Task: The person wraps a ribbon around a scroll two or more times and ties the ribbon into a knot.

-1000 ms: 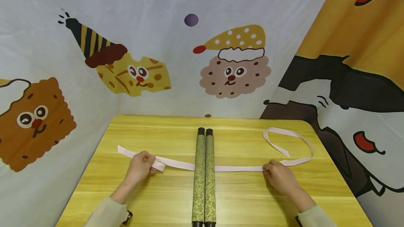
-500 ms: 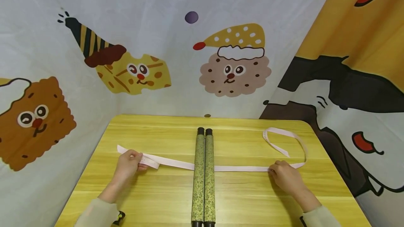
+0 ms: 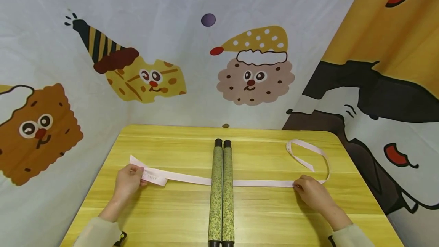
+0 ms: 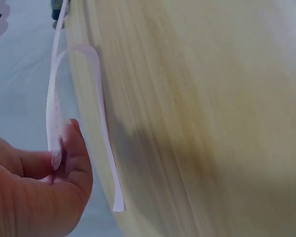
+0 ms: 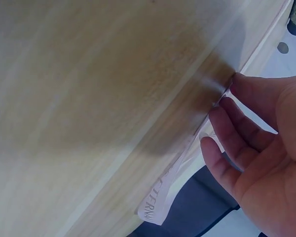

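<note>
at nine o'clock on the worktop [image 3: 274,220], the left hand [image 3: 127,181] pinches a pale pink ribbon [image 3: 188,178] between thumb and finger; it has just slid outward, and the lettered fold [image 3: 154,178] at its three o'clock shows more face, which suggests the ribbon is being drawn out on that side. the ribbon runs under two green patterned rolls [image 3: 216,193] with black caps [image 3: 228,143], lying side by side from twelve to six. at three, the right hand [image 3: 312,192] pinches the ribbon too, having edged a little outward; the loop [image 3: 309,146] beyond, at two, is tighter. no container shows.
</note>
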Demonstrator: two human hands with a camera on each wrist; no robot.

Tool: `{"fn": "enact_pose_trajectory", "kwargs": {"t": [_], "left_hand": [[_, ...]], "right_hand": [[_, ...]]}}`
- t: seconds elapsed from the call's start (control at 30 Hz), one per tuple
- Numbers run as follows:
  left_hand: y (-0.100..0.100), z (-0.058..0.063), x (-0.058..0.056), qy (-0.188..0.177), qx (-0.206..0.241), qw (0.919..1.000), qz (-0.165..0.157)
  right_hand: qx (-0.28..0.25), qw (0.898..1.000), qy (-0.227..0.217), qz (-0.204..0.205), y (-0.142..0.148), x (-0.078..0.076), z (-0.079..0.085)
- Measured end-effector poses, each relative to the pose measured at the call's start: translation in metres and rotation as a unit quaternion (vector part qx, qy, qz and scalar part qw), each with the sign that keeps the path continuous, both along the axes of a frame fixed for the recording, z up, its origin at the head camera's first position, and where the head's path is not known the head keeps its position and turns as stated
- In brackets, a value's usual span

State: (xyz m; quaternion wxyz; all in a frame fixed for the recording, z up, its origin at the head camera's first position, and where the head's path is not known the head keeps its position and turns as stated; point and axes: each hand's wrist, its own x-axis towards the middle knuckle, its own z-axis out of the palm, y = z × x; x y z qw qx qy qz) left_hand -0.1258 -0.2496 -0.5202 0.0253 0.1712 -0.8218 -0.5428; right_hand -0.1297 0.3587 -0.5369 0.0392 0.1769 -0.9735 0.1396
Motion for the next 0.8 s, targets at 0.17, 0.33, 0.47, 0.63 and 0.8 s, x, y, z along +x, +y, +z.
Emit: {"fn": "enact_pose_trajectory", "kwargs": {"t": [0.17, 0.33, 0.47, 0.63, 0.8], "left_hand": [[0.008, 0.000, 0.003, 0.021, -0.157, 0.9862, -0.047], [0.042, 0.000, 0.005, 0.107, -0.263, 0.9543, -0.093], [0.076, -0.005, 0.005, 0.139, -0.317, 0.9199, -0.183], [0.103, -0.016, 0.002, 0.111, -0.359, 0.8890, -0.261], [0.114, -0.019, -0.001, 0.112, -0.375, 0.8765, -0.280]], "right_hand": [[0.001, 1.000, 0.002, -0.001, 0.001, -0.001, 0.000], [0.000, 1.000, -0.012, -0.007, 0.000, 0.001, 0.001], [0.001, 1.000, -0.020, -0.019, -0.002, 0.003, 0.002], [0.003, 1.000, -0.010, -0.019, -0.005, 0.003, 0.000], [0.010, 1.000, -0.021, -0.017, -0.006, 0.003, -0.003]]}}
